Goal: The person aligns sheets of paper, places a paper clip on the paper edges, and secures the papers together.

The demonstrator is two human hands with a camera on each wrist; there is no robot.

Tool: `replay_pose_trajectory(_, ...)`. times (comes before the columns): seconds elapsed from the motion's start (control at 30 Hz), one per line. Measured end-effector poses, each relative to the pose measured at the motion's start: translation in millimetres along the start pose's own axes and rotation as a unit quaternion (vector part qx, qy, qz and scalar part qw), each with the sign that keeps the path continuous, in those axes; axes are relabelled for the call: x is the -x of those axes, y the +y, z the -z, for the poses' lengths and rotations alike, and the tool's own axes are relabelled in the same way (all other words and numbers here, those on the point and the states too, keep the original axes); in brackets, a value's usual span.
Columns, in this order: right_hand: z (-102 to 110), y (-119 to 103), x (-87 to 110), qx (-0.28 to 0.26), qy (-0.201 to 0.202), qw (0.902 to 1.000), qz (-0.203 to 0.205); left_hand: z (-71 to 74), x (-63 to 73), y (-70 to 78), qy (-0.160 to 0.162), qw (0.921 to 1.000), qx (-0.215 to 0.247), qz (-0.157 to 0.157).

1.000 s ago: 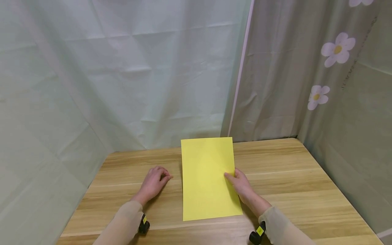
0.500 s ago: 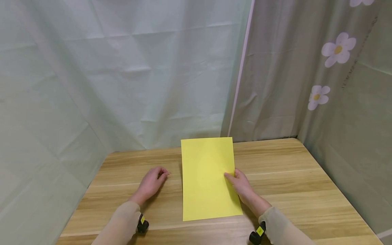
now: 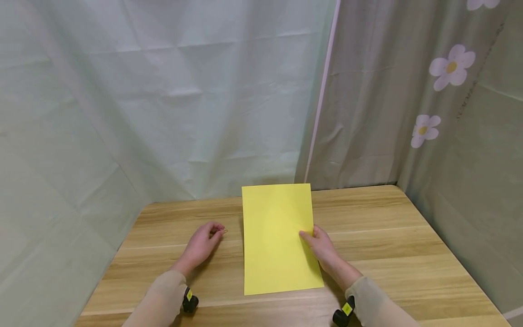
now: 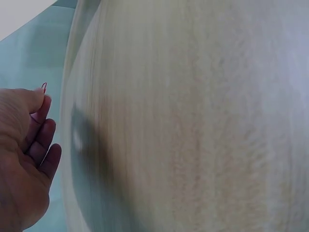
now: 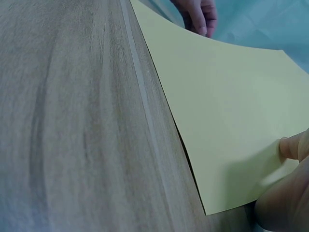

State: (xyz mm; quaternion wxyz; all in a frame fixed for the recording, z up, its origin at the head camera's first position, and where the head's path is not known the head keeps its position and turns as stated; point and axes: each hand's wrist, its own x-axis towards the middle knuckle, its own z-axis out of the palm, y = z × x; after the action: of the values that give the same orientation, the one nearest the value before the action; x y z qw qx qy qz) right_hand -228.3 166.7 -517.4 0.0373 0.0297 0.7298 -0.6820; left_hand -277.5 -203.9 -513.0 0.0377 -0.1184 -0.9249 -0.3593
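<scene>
Head view, rectangular yellow sheet (image 3: 273, 245), left hand (image 3: 202, 242) pinching thin loop (image 3: 225, 231), possibly wire

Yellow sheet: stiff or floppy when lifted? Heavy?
Likely light: the sheet looks thin at its edges. Probably fairly springy, as it looks nearly flat though only the right hand grips it. Its left side may sag when raised, since the left hand is apart from it.
</scene>
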Motion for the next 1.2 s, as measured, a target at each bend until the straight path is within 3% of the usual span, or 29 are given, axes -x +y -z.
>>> replay_pose_trajectory(0.23,0.3,2.0,-1.9,0.004,0.002,1.0,-0.002,0.2,1.7,0.8,0.011,0.998,-0.04,-0.047)
replay_pose_trajectory(0.33,0.0,3.2,-3.2,-0.013,-0.001,0.9999,-0.006,0.0,2.3,0.8,0.01,0.9976,-0.047,-0.051)
replay_pose_trajectory(0.73,-0.3,3.2,-3.3,-0.016,-0.002,0.9999,-0.004,1.9,3.0,3.9,-0.003,0.9997,-0.012,-0.021)
replay_pose_trajectory(0.93,-0.6,3.1,-3.1,-0.002,0.0,1.0,0.0,0.3,2.0,3.4,-0.001,0.9989,0.045,0.009)
replay_pose_trajectory(1.2,0.1,2.8,-2.5,-0.005,-0.002,1.0,-0.001,-1.9,-0.4,6.6,0.008,0.9918,0.116,0.054)
